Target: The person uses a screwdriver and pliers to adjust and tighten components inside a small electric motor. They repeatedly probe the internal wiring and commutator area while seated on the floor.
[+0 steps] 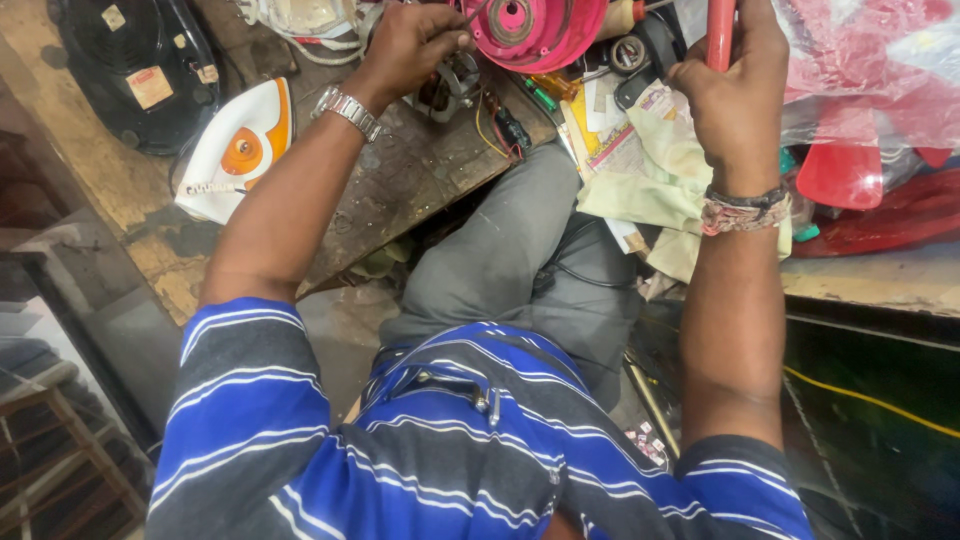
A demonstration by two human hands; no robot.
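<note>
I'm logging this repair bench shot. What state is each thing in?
Left hand: fingers pinched at the pink round housing's edge.
Right hand: closed around a red rod.
Pink round housing: opened, inside facing up.
Red rod: upright, gripped.
White and orange iron: lying on the bench, untouched.

Pink round motor housing [535, 30] on workbench; red handle [720, 35] upright.

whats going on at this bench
A seated person in a blue striped shirt works at a cluttered wooden bench. The left hand, with a metal watch on its wrist, pinches at a small motor part just below a round pink housing. The right hand has its grip closed around a red tube. A white and orange clothes iron lies to the left, with cloth and red plastic pieces on the right.
</note>
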